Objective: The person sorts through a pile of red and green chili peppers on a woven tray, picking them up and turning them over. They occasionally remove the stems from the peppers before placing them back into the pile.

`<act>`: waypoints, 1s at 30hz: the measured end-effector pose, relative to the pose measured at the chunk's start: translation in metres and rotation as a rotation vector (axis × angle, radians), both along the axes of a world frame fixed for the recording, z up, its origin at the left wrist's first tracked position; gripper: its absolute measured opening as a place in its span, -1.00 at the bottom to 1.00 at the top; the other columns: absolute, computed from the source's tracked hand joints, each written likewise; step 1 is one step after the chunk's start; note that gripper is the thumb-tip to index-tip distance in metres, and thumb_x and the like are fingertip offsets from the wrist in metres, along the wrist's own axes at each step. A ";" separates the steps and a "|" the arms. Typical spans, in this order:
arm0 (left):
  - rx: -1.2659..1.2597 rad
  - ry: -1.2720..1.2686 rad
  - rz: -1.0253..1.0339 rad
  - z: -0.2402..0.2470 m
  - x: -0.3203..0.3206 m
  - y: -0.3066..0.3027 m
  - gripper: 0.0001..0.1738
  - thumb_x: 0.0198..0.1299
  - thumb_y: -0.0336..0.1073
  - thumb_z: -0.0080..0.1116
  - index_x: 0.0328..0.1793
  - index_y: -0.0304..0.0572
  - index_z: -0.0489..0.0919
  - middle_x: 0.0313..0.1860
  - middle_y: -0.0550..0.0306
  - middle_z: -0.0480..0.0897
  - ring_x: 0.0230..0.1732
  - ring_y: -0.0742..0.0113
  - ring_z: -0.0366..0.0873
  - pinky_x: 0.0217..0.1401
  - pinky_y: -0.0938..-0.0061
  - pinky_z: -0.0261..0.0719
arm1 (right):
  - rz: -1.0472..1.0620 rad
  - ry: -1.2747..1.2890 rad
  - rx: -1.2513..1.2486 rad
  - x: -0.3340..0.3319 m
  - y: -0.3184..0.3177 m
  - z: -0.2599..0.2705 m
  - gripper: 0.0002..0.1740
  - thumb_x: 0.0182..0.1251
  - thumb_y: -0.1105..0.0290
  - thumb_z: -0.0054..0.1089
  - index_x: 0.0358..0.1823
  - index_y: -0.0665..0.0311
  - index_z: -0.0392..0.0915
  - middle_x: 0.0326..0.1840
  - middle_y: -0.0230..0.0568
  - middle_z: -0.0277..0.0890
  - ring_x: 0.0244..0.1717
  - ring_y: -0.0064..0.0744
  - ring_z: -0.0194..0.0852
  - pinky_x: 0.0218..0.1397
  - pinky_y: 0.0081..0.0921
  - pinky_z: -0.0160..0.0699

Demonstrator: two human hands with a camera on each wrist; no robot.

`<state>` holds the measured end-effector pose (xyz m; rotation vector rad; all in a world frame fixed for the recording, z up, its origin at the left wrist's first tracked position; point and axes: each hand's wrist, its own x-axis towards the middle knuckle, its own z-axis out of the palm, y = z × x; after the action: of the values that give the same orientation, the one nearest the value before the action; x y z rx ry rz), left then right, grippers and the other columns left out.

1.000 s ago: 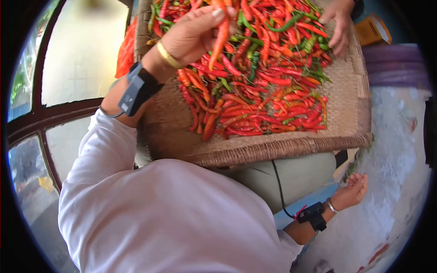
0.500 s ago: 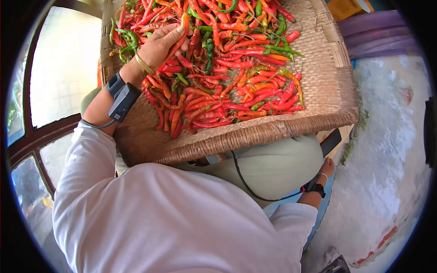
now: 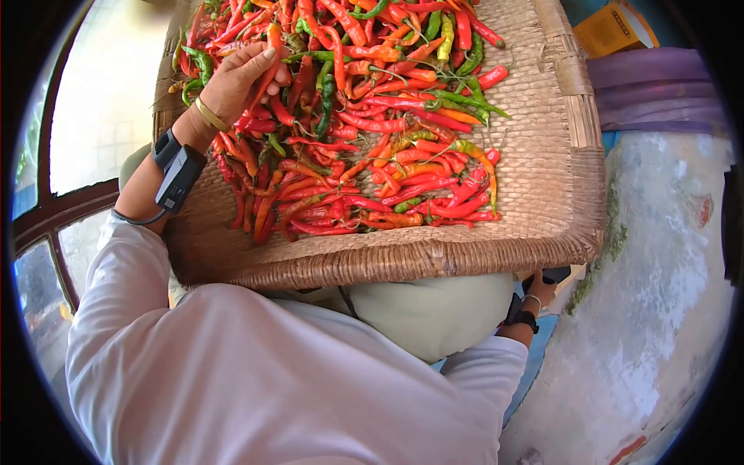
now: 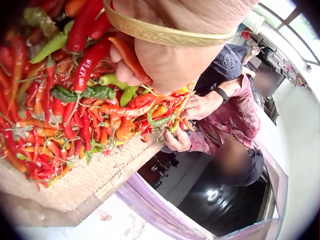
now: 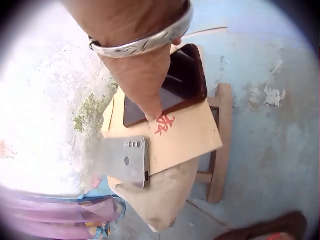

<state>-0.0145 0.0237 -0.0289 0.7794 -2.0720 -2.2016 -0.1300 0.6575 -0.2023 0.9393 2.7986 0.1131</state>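
Note:
My left hand (image 3: 232, 85) pinches an orange-red chili pepper (image 4: 131, 60) between thumb and fingers, above a heap of chilies. The heap of red, orange and green chilies (image 3: 411, 155) lies in a woven basket (image 3: 418, 263) in front of my body. Low at my right side, my right hand (image 5: 137, 80) reaches down over a dark smartphone (image 5: 187, 75), with the thumb at one long edge and the other fingers mostly hidden. A flat tan board (image 5: 195, 135) with red writing is under that phone.
A silver phone (image 5: 127, 160) lies beside the dark one, over a wooden stool (image 5: 220, 145). Across the basket, another person's hands (image 4: 200, 106) work at the chilies. Purple cloth (image 3: 659, 89) and an orange box (image 3: 612, 29) are at the far right; a window stands left.
My right hand has gone from out over the floor to the dark phone beside my knee. The left hand keeps its chili. The head view has shifted, so the other person's hand has left it.

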 end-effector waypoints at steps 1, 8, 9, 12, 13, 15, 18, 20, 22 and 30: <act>0.010 0.039 -0.003 0.003 -0.005 0.002 -0.73 0.26 -0.13 -0.14 -0.16 -0.12 0.46 -0.49 0.31 0.50 -0.54 0.63 0.39 -0.55 0.77 0.33 | 0.001 -0.003 0.002 -0.002 0.005 -0.008 -0.13 -0.17 -0.16 0.16 0.08 0.36 0.30 0.01 0.15 0.31 -0.01 0.07 0.33 0.00 -0.15 0.37; 0.088 0.116 0.093 0.018 -0.035 -0.009 -0.70 0.28 -0.23 -0.19 0.05 -0.20 0.36 -0.26 0.26 0.52 -0.38 0.60 0.46 -0.39 0.74 0.45 | 0.013 0.115 -0.022 -0.004 0.022 -0.021 -0.22 -0.02 -0.03 0.12 0.24 0.09 0.10 0.07 0.13 0.23 0.04 0.08 0.25 0.02 -0.09 0.32; 0.157 0.101 0.042 0.018 -0.039 -0.012 -0.71 0.27 -0.29 -0.17 0.07 -0.22 0.34 -0.17 0.21 0.52 -0.24 0.55 0.51 -0.26 0.71 0.52 | 0.032 0.088 -0.058 -0.007 0.028 -0.022 -0.23 -0.01 -0.02 0.11 0.23 0.10 0.10 0.08 0.13 0.22 0.06 0.07 0.23 0.03 -0.10 0.31; 0.219 0.084 0.120 0.017 -0.047 0.007 -0.72 0.27 -0.30 -0.19 0.05 -0.23 0.35 -0.21 0.21 0.53 -0.29 0.58 0.51 -0.33 0.75 0.52 | 0.028 0.012 -0.076 -0.008 0.042 -0.031 -0.26 0.01 -0.01 0.09 0.22 0.12 0.11 0.10 0.09 0.21 0.11 0.05 0.17 0.07 -0.14 0.29; 0.221 0.081 0.120 0.015 -0.045 0.008 -0.72 0.27 -0.30 -0.19 0.05 -0.23 0.35 -0.21 0.21 0.53 -0.29 0.58 0.51 -0.33 0.75 0.52 | 0.043 0.026 -0.054 -0.008 0.049 -0.037 -0.27 0.02 -0.08 0.02 0.21 0.06 0.12 0.11 0.10 0.22 0.10 0.07 0.20 0.07 -0.11 0.30; 0.154 0.071 -0.046 0.011 -0.042 0.008 -0.71 0.28 -0.24 -0.20 0.00 -0.25 0.38 -0.40 0.24 0.54 -0.53 0.62 0.44 -0.56 0.80 0.41 | 0.053 0.038 -0.034 -0.010 0.058 -0.042 -0.29 0.03 -0.16 -0.06 0.20 0.00 0.13 0.11 0.12 0.23 0.10 0.09 0.24 0.06 -0.08 0.31; 0.039 -0.159 -0.179 0.024 -0.037 0.012 -0.68 0.29 -0.18 -0.21 -0.07 -0.28 0.41 -0.58 0.28 0.49 -0.73 0.65 0.28 -0.71 0.81 0.22 | 0.185 -0.051 -0.006 -0.011 0.056 -0.040 -0.26 0.02 -0.16 -0.04 0.22 0.00 0.12 0.13 0.11 0.20 0.10 0.08 0.23 0.08 -0.07 0.29; -0.038 -0.205 -0.149 0.036 -0.041 0.018 -0.65 0.29 -0.15 -0.21 -0.12 -0.32 0.44 -0.66 0.29 0.46 -0.80 0.66 0.20 -0.76 0.80 0.13 | 0.044 0.022 -0.043 -0.013 0.043 -0.033 -0.25 0.02 -0.01 0.07 0.24 0.08 0.08 0.11 0.05 0.22 0.12 0.03 0.16 0.07 -0.12 0.27; -0.231 -0.185 -0.293 0.063 -0.052 0.024 -0.64 0.29 -0.13 -0.23 -0.14 -0.30 0.46 -0.66 0.29 0.45 -0.80 0.66 0.18 -0.77 0.80 0.12 | 0.036 0.070 -0.041 -0.013 0.035 -0.028 -0.24 0.02 -0.03 0.07 0.26 0.02 0.06 0.10 0.10 0.22 0.10 0.05 0.19 0.07 -0.11 0.26; -0.107 0.340 0.215 0.087 -0.087 0.045 -0.69 0.16 -0.26 0.03 0.02 -0.17 0.42 -0.32 0.17 0.56 -0.35 0.46 0.51 -0.33 0.71 0.46 | 0.019 -0.008 -0.032 -0.014 0.014 -0.009 -0.13 -0.09 -0.16 0.12 0.26 -0.03 0.06 0.10 0.16 0.21 0.11 0.09 0.19 0.12 -0.13 0.23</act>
<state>-0.1020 0.0685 0.0582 0.5439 -1.8302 -1.9344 -0.1439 0.6717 -0.2114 0.9033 2.7940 0.0750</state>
